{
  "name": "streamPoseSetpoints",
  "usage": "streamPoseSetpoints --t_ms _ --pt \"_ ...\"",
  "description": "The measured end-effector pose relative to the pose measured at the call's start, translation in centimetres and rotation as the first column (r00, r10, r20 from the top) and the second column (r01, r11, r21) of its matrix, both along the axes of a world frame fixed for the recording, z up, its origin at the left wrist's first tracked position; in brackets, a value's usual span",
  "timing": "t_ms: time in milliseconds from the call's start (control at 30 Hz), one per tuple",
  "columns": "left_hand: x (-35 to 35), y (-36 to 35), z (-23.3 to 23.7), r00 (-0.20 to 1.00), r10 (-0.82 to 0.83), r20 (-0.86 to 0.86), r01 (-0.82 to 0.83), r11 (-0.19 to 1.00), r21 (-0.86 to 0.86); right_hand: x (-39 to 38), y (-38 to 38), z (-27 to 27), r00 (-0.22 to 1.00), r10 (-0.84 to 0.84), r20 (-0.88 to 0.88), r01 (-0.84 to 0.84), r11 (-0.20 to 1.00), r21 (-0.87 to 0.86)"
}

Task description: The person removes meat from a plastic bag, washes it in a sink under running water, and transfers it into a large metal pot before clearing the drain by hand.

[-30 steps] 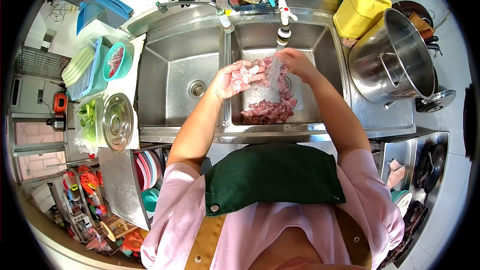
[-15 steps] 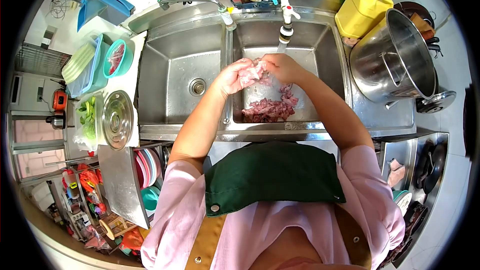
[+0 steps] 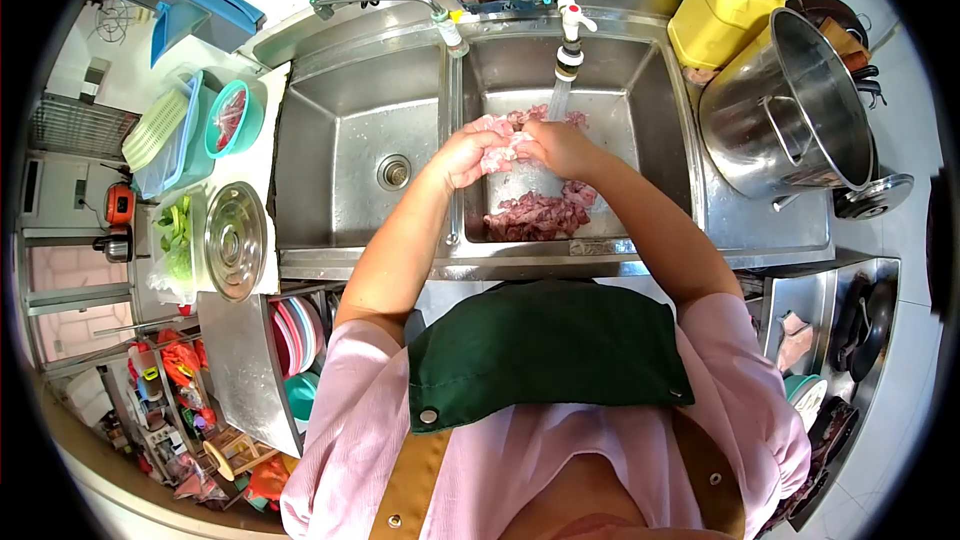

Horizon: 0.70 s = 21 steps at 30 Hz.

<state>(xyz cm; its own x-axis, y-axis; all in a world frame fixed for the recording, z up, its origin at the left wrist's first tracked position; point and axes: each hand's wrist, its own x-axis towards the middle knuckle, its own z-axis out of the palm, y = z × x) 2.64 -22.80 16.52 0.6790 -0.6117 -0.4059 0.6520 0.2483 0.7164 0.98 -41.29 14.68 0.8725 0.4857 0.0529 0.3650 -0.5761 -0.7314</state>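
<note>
Over the right sink basin, my left hand is closed around a pale pink piece of raw meat. My right hand meets it from the other side, its fingers closed on the same meat. Below them, a heap of darker red meat pieces lies near the basin's front wall. More meat pieces show just behind my hands. Water runs from the white tap beside my right hand.
On the left is the other basin with its drain and a metal faucet. A large steel pot and a yellow jug stand right. A glass lid and a teal bowl sit on the left counter.
My right hand has come down slightly and sits closer to my left. The meat pieces behind my hands now show, and the camera view has shifted a little.
</note>
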Motion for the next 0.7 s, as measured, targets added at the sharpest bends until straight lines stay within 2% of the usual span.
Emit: streamPoseSetpoints --t_ms 33,67,100,167,233,267,333,367,400,433,467,533,567,600,633,667,700 --pt "0.0 -0.1 0.3 1.0 -0.003 0.009 0.002 0.997 0.08 0.0 -0.1 -0.1 1.0 -0.007 0.021 0.01 0.988 -0.156" --pt "0.0 -0.2 0.4 1.0 -0.007 0.018 0.004 0.987 0.16 -0.1 -0.2 -0.2 1.0 -0.008 0.019 0.011 0.988 -0.155" --pt "0.1 -0.2 0.2 1.0 -0.008 0.016 0.006 0.987 0.161 -0.2 -0.4 -0.1 1.0 0.02 -0.003 -0.021 0.993 -0.116" --pt "0.4 -0.2 -0.5 0.966 -0.146 0.211 0.082 0.955 0.284 -0.5 -0.4 0.4 0.998 0.05 -0.026 -0.052 0.996 -0.075" --pt "0.2 -0.6 -0.3 0.967 -0.086 0.241 0.018 0.963 0.27 -1.0 -0.3 1.8 0.941 0.084 -0.328 -0.041 0.99 0.137" --pt "0.1 -0.9 -0.1 0.962 -0.026 0.271 -0.046 0.966 0.253 -1.0 -0.4 1.3 0.941 0.085 -0.328 -0.042 0.99 0.137" --pt "0.0 -1.3 0.1 0.96 -0.003 0.281 -0.066 0.969 0.237 -1.2 -0.4 0.4 0.847 0.1 -0.522 0.081 0.947 0.312" --pt "-0.1 -1.5 0.1 0.957 0.018 0.291 -0.085 0.972 0.219 -1.5 -0.4 0.1 0.846 0.101 -0.523 0.08 0.946 0.313" --pt "-0.3 -1.5 0.2 0.957 0.019 0.291 -0.086 0.972 0.219 -2.2 0.0 0.6 0.799 0.057 -0.598 0.269 0.857 0.44" --pt "-0.5 -1.6 0.3 0.974 0.069 0.217 -0.106 0.981 0.165 -2.8 0.3 1.0 0.739 0.034 -0.673 0.449 0.72 0.529" --pt "-0.6 -1.6 0.4 0.983 0.113 0.142 -0.13 0.985 0.112 -3.2 0.3 1.2 0.741 0.035 -0.671 0.447 0.72 0.531" --pt "-0.4 -1.5 -0.2 0.989 0.101 0.106 -0.109 0.991 0.073 -3.7 0.3 1.5 0.653 0.034 -0.757 0.58 0.621 0.528" --pt "-0.5 -1.3 -0.8 0.994 0.088 0.066 -0.091 0.995 0.032 -3.7 -0.4 0.5 0.651 0.033 -0.758 0.581 0.62 0.526" --pt "0.3 -0.8 -1.8 0.998 0.044 0.051 -0.038 0.994 -0.103 -3.6 -1.6 -1.2 0.872 -0.066 -0.486 0.378 0.721 0.58" --pt "0.4 -0.1 -2.6 0.991 0.125 0.039 -0.118 0.98 -0.16 -3.5 -2.3 -1.3 0.984 -0.11 -0.14 0.169 0.822 0.543" --pt "0.6 0.9 -3.1 0.995 0.092 -0.031 -0.097 0.971 -0.22 -3.3 -3.4 -1.0 0.984 -0.109 -0.138 0.167 0.823 0.542" --pt "0.6 1.5 -3.4 0.994 0.052 -0.098 -0.077 0.957 -0.28 -3.1 -4.2 1.0 0.893 0.004 -0.449 0.359 0.596 0.718"
